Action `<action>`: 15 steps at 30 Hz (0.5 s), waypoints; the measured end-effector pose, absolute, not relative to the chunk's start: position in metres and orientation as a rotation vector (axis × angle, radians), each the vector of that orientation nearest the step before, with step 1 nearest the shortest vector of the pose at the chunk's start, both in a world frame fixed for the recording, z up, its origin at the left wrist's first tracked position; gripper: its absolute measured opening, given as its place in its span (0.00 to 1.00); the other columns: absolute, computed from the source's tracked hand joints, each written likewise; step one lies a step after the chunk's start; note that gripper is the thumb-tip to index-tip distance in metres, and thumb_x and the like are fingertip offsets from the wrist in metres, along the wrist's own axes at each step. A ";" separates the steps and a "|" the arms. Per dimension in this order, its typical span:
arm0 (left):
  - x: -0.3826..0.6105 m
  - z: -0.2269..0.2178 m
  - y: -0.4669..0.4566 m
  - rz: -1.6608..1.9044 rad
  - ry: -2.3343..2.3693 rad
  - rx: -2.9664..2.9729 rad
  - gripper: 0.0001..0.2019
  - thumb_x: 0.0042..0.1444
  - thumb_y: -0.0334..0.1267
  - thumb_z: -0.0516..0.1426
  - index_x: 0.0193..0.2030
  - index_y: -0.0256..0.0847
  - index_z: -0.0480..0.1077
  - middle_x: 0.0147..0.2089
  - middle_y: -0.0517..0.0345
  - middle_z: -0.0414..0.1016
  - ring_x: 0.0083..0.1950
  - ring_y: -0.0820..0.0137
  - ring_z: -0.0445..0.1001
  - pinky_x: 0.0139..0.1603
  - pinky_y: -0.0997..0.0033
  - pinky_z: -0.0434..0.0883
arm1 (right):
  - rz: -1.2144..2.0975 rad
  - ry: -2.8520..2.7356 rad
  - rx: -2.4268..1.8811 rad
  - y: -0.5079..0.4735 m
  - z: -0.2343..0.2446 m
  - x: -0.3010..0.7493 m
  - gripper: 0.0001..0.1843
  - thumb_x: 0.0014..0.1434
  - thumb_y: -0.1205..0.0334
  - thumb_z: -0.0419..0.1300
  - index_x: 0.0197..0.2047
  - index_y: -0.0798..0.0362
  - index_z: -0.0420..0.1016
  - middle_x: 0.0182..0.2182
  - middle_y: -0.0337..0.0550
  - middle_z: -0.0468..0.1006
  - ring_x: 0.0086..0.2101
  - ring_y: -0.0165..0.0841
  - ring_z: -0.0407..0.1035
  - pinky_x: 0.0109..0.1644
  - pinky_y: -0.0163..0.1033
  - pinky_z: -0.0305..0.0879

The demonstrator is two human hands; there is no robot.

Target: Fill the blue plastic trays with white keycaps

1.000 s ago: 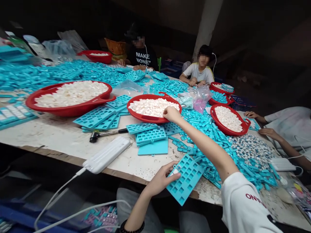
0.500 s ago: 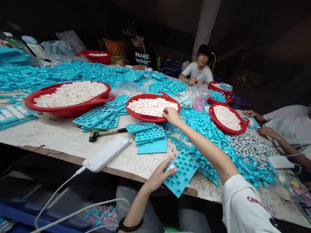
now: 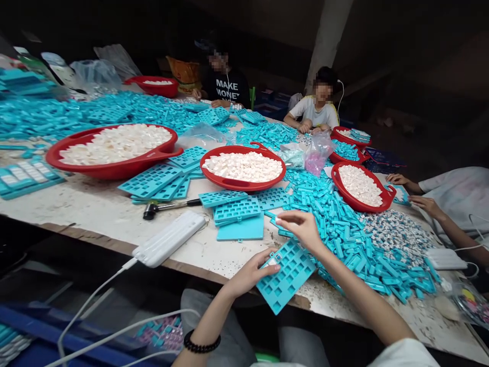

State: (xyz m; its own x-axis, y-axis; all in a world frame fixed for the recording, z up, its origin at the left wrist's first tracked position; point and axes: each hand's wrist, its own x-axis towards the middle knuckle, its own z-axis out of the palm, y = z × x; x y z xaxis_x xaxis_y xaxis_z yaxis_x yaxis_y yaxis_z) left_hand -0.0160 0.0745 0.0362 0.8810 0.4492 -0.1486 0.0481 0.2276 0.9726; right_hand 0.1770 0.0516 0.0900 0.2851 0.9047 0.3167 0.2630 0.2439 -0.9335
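Note:
My left hand [image 3: 250, 273] grips a turquoise grid tray [image 3: 284, 275] at the table's near edge, thumb on its top left corner where one white piece sits in a cell. My right hand [image 3: 301, 229] hovers just above the tray's far end, fingers pinched on a small white piece. Beyond it stands the red basin [image 3: 225, 181] heaped with white pieces. A stack of more turquoise grid trays [image 3: 237, 210] lies between the basin and my hands.
A larger red basin [image 3: 110, 165] of white pieces stands left, a third [image 3: 357, 204] right. Loose turquoise strips [image 3: 351, 244] are heaped at right. A hammer [image 3: 168, 206] and a white power bank [image 3: 168, 244] lie near the edge. Other people sit opposite and at right.
My right hand has drawn back from the middle red basin to just above the grid tray, now pinching a white piece. My left hand stays on the tray.

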 end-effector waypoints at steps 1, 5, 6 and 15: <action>-0.016 0.037 0.076 0.276 0.446 1.328 0.24 0.56 0.48 0.63 0.58 0.43 0.72 0.56 0.53 0.76 0.58 0.55 0.71 0.59 0.59 0.67 | 0.650 -1.271 -1.288 0.035 0.086 0.177 0.07 0.55 0.58 0.71 0.36 0.51 0.84 0.36 0.44 0.84 0.39 0.39 0.80 0.45 0.41 0.78; -0.016 0.038 0.084 0.178 0.417 1.297 0.26 0.53 0.46 0.66 0.59 0.45 0.73 0.59 0.53 0.76 0.63 0.53 0.68 0.62 0.56 0.65 | 0.626 -1.460 -1.278 -0.011 0.074 0.179 0.09 0.58 0.63 0.68 0.44 0.49 0.83 0.40 0.44 0.83 0.38 0.35 0.79 0.42 0.37 0.78; -0.016 0.038 0.086 0.144 0.407 1.285 0.27 0.52 0.46 0.66 0.59 0.45 0.73 0.58 0.52 0.76 0.62 0.53 0.70 0.61 0.56 0.66 | 0.613 -1.498 -1.272 -0.017 0.071 0.179 0.12 0.59 0.64 0.67 0.47 0.49 0.82 0.42 0.44 0.82 0.38 0.34 0.79 0.42 0.37 0.78; -0.007 0.035 0.090 0.167 0.317 1.422 0.27 0.53 0.47 0.67 0.60 0.45 0.73 0.58 0.53 0.77 0.61 0.56 0.71 0.57 0.62 0.68 | 0.525 -1.676 -1.207 -0.020 0.047 0.183 0.16 0.63 0.65 0.65 0.53 0.44 0.78 0.42 0.41 0.83 0.40 0.34 0.77 0.49 0.41 0.74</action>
State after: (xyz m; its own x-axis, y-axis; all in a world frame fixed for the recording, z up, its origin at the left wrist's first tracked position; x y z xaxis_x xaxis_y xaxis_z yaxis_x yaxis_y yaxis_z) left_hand -0.0067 0.0897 0.0353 0.9466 0.3007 -0.1159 0.0745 0.1460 0.9865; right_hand 0.1827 -0.0195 0.0473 -0.0401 0.8908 0.4526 0.4732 0.4159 -0.7766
